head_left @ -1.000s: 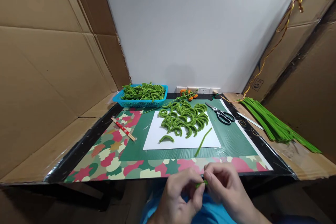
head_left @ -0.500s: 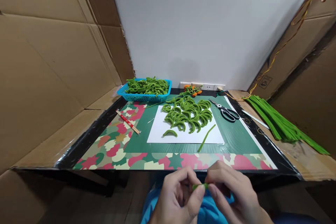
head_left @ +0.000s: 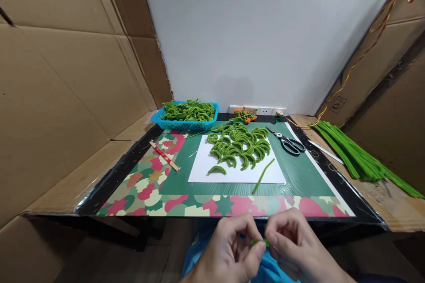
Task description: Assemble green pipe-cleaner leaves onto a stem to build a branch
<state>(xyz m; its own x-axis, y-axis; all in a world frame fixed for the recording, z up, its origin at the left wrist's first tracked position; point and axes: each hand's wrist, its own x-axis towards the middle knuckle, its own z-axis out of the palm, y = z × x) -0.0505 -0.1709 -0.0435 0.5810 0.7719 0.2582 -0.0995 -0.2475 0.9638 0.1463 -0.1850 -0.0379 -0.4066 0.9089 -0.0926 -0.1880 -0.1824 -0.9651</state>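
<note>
Just below the table's front edge, my left hand [head_left: 232, 247] pinches a short green pipe cleaner piece [head_left: 266, 243] between thumb and fingers. My right hand [head_left: 297, 245] is closed at the other end of that piece, fingertips pressed together close to the left ones. Most of the piece is hidden by the fingers. On the white paper [head_left: 202, 166] beyond lie several curved, leaf-like green pipe cleaner shapes [head_left: 232, 146], with one apart at the near left [head_left: 217, 170]. A single bent pipe cleaner [head_left: 264, 176] rests across the paper's right front edge.
A blue basket [head_left: 186, 126] full of green pieces stands at the back left. Black-handled scissors [head_left: 290, 145] lie right of the paper, with long green pipe cleaners [head_left: 355, 154] farther right. Wrapped chopsticks [head_left: 165, 156] lie left. Orange-and-green pieces [head_left: 245, 115] sit behind. Cardboard walls [head_left: 66, 62] flank the table.
Both hands have shifted slightly right and down. The right fingers have curled in tighter around the piece, and less of it shows. The whole view has shifted slightly.
</note>
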